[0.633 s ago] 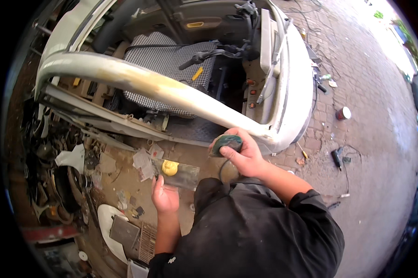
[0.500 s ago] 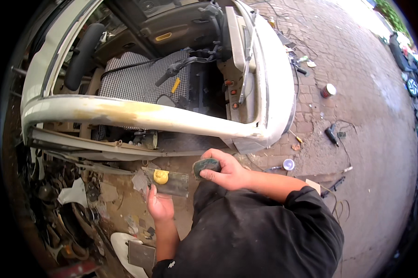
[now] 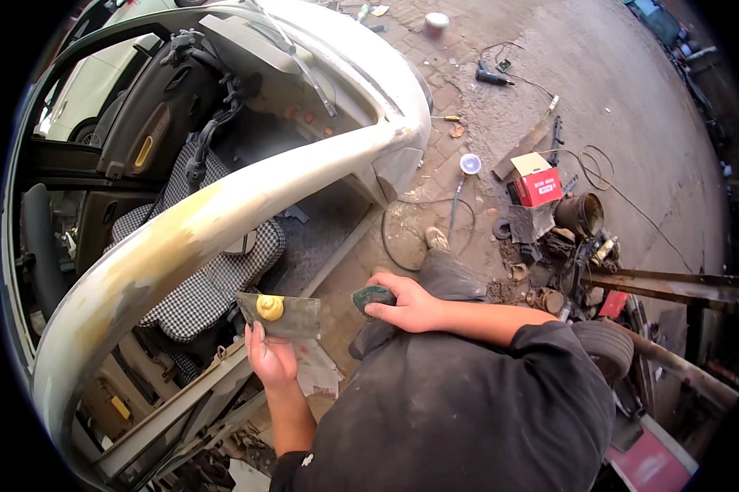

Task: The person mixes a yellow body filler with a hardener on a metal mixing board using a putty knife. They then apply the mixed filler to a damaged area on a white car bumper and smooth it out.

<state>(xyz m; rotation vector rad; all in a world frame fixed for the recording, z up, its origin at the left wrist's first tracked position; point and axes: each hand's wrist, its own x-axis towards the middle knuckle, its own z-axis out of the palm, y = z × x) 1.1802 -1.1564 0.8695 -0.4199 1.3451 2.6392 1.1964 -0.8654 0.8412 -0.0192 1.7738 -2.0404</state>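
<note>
My left hand (image 3: 272, 359) grips the lower edge of a flat, dark greenish mixing board (image 3: 301, 318), thumb up against it. A thick dollop of yellow putty (image 3: 269, 307) sits on that board near its left end. In my right hand (image 3: 412, 306) a small dark green spreader (image 3: 369, 300) is pinched between thumb and fingers, a short way right of the board and apart from it. Beyond both hands arches the bare white body pillar (image 3: 295, 175) of a vehicle, with yellowish smoothed patches (image 3: 177, 221) along it. Neither tool touches the pillar.
Inside the open cab are checked seats (image 3: 246, 242). A hose (image 3: 386, 246) loops over the ground by my foot. To the right lie a red box (image 3: 539, 188), a rusty can (image 3: 580, 215), a tyre (image 3: 603, 348) and metal beams (image 3: 673, 287). A heat-gun-like tool (image 3: 492, 77) lies farther off.
My view has swung to the right, bringing the red box, tyre and beams into sight. Both hands keep their holds, with the board and spreader slightly farther apart.
</note>
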